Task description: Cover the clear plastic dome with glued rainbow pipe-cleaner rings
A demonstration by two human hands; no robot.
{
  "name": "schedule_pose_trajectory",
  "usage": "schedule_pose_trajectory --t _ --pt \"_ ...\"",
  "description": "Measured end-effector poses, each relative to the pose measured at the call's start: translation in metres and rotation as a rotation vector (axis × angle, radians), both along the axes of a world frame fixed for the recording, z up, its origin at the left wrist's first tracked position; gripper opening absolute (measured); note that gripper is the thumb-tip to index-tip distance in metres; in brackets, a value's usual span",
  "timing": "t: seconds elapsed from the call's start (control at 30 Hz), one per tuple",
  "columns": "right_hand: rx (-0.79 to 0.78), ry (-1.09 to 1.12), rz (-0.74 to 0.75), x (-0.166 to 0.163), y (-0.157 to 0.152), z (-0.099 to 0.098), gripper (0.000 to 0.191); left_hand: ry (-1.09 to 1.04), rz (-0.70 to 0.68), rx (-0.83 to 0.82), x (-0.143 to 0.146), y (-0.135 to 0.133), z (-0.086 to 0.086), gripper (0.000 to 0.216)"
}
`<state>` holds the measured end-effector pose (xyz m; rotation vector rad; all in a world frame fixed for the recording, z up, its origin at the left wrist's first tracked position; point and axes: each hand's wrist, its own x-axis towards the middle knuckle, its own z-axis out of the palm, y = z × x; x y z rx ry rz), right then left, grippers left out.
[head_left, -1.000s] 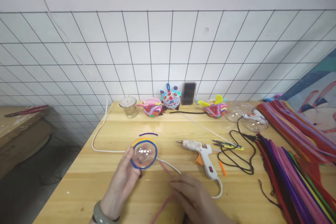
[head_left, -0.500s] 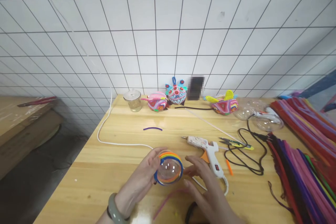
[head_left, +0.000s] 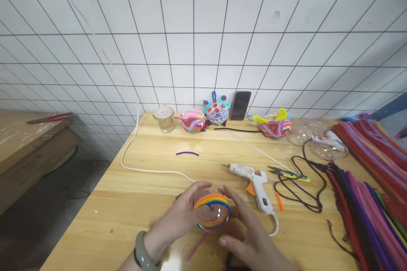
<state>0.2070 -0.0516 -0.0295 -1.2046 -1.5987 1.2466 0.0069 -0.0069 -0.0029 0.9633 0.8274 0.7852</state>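
A clear plastic ball [head_left: 212, 213] with rainbow pipe cleaners wound round its rim sits between both my hands, low over the wooden table [head_left: 146, 203]. My left hand [head_left: 181, 216], with a green bangle on the wrist, cups it from the left with curled fingers. My right hand [head_left: 251, 237] presses against it from the right, fingers together. A pink pipe cleaner [head_left: 197, 246] lies under my hands. The white glue gun [head_left: 252, 180] rests just to the right of the ball.
Stacks of coloured pipe cleaners [head_left: 365, 194] fill the right side. Small snips [head_left: 288, 173], a black cord [head_left: 305, 190], a purple pipe-cleaner piece [head_left: 187, 153], a glass jar [head_left: 164, 118], three finished colourful figures [head_left: 216, 112], a phone [head_left: 240, 105] and clear half-shells [head_left: 327, 146] lie further back.
The ball came down and right, closer to me. My right hand left the pink pipe cleaner and closed in on the ball's right side. The camera tilted down.
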Motion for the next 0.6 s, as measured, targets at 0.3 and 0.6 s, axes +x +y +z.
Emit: schedule_pose_trajectory --t 0.3,0.6 --pt "-0.179 0.342 -0.026 -0.005 0.002 -0.006 0.076 -0.124 -0.076 0.007 -0.009 -0.002 0.001 0.069" --pt "-0.224 0.471 -0.025 0.002 0.015 0.009 0.080 0.090 0.383 0.115 -0.013 0.016 0.005 0.031"
